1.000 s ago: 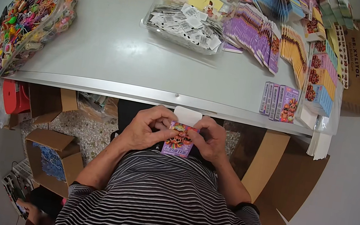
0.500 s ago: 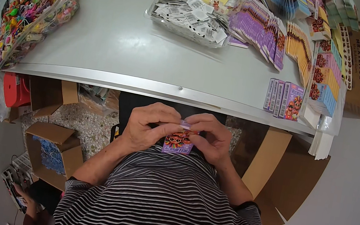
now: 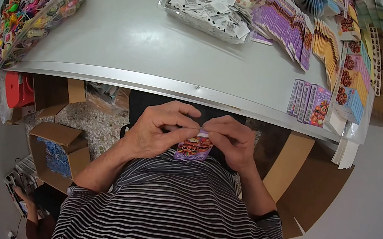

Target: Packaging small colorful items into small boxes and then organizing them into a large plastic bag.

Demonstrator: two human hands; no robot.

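In front of my belly, below the table edge, is a small purple carton [image 3: 194, 149] printed with cartoon figures. Its top end points toward the table. My left hand [image 3: 160, 128] is closed on it, thumb at the top end; the fingertips behind are partly hidden. From the other side my right hand [image 3: 232, 142] pinches the same top end between thumb and fingers. Several similar purple cartons [image 3: 316, 109] stand in a row at the table's right front edge. Behind them lie fanned stacks of flat purple cartons [image 3: 287, 29] and yellow ones [image 3: 327, 51].
A clear tub [image 3: 189, 14] of small white packets stands at the back of the table [image 3: 110, 30]. At left is a bag [image 3: 43, 8] of colourful trinkets. Cardboard boxes stand below on both sides, one [image 3: 75, 163] with blue pieces. Another person's hand [image 3: 24, 195] shows at lower left.
My fingers have shifted at the carton's top end, and the left thumb now lies across it. The carton has moved slightly right. The table appears a little higher in view.
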